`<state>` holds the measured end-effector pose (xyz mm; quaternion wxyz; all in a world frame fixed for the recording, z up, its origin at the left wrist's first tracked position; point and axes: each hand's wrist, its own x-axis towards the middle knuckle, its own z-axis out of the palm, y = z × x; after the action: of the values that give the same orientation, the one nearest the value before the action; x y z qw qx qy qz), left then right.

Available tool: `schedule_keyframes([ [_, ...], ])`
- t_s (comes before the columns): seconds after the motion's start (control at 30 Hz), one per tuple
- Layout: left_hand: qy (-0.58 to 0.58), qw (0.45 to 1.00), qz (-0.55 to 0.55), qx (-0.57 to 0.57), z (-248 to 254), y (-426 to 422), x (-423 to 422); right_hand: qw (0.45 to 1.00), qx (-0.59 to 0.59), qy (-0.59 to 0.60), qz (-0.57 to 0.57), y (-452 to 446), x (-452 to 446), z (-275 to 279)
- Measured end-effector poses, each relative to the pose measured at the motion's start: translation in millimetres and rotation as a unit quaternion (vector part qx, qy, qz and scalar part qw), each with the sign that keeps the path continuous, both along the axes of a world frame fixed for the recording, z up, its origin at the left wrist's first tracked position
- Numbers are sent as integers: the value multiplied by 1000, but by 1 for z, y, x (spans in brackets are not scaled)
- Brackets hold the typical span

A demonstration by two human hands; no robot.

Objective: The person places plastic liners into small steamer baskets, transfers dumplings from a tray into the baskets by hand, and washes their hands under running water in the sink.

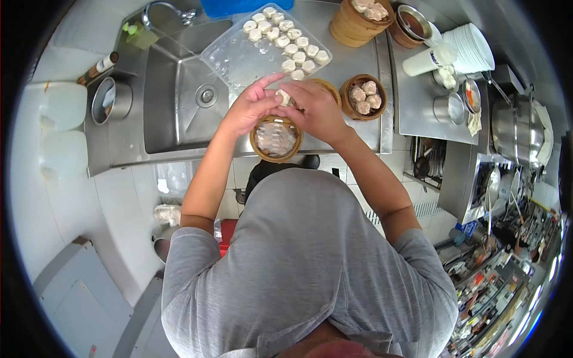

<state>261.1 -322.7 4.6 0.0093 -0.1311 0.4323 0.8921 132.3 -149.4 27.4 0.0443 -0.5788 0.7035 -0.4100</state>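
My left hand (249, 108) and my right hand (319, 112) meet over the counter with a pale shumai dumpling (285, 97) between their fingertips. The left index finger sticks out while its thumb lies at the dumpling; the right fingers curl over the other side and hide part of it. Just below the hands sits a small bamboo steamer (276, 141) with a whitish, translucent-looking liner. Another steamer rim (327, 89) is mostly covered by my right hand. Beyond them a clear plastic tray (233, 59) bears several pale dumplings (288, 40).
To the right stands a bamboo steamer of dumplings (363, 98), with stacked steamers (352, 27) behind it. At left are a sink (173, 113) with a faucet (170, 13) and a metal pot (111, 100). Stacked white plates (468, 51) stand at far right.
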Motion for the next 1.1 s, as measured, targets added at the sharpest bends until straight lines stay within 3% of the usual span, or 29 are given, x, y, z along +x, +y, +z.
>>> schedule_keyframes([
  [0.13, -66, 943, 97, -312, -13, -13, 45, 992, 114, -50, 15, 3, 20, -15],
  [0.27, -141, 941, 150, -270, -31, -20, 93, 982, 168, -38, 83, 0, 43, -54],
  [0.4, -155, 930, 161, -292, -45, -10, 108, 974, 203, 4, 98, -14, 52, -74],
  [0.5, -142, 906, 179, -357, -52, -14, 100, 979, 161, 38, 117, -17, 52, -80],
  [0.6, -153, 827, 157, -517, -51, -36, 68, 976, 191, 24, 104, -13, 53, -77],
  [0.73, -104, 753, 128, -637, -49, -44, -17, 986, 154, -8, 56, 3, 50, -51],
  [0.83, -53, 680, 45, -730, -81, -43, -77, 991, 124, -35, -23, 23, 38, -42],
  [0.93, -114, 659, -69, -740, -89, -33, -115, 990, 92, -58, -88, 53, 21, -38],
  [1.1, -48, 588, -73, -804, -97, -29, -128, 974, 113, -78, -180, 91, 9, -37],
])
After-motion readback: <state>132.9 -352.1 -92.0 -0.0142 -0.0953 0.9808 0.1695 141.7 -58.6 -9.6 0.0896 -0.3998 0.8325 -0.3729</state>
